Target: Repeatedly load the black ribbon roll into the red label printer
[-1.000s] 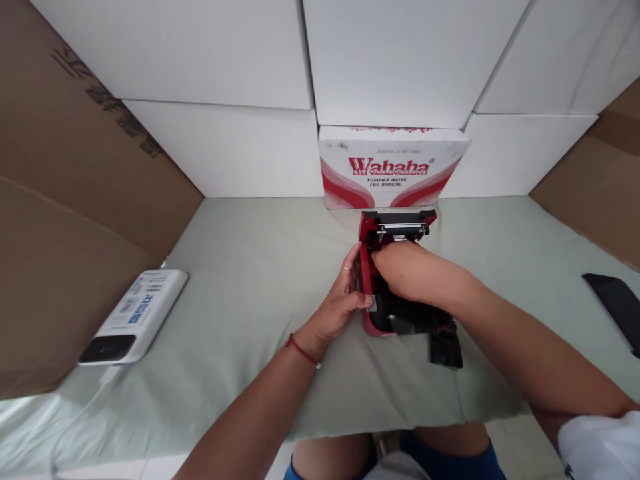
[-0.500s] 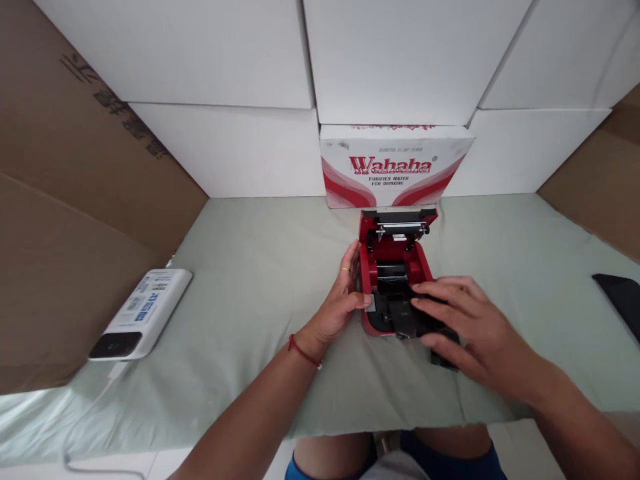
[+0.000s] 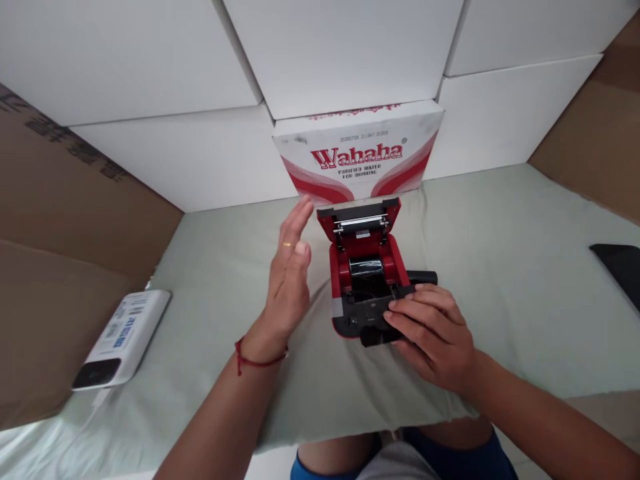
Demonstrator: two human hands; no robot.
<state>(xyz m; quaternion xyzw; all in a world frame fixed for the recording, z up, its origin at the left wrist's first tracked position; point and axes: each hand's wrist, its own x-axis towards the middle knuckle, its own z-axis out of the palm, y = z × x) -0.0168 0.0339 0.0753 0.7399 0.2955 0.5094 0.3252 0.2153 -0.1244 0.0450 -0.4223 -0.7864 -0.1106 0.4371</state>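
A small red label printer (image 3: 338, 277) stands on the cloth with its lid (image 3: 360, 220) tipped up, showing a metal bar and a roller. Inside lies a shiny black roll (image 3: 366, 267), and a black film strip (image 3: 380, 335) hangs over the front edge. My right hand (image 3: 435, 333) grips the printer's front right corner, fingers on top of the black front and thumb lower down, partly hidden. To the left of the printer, my left hand (image 3: 290, 277) is raised and open, touching nothing. A black cylinder (image 3: 423, 277) sticks out on the printer's right side.
Behind the printer is a white and red water carton (image 3: 360, 150) against white boxes (image 3: 165, 157). A white power bank (image 3: 125, 337) with a cable lies at the left, beside a cardboard wall (image 3: 75, 287). At the far right lies a black flat object (image 3: 620, 263).
My left hand has let go of the printer's left side and lifted away to the left. My right hand has shifted onto the front right corner. The camera view has turned slightly.
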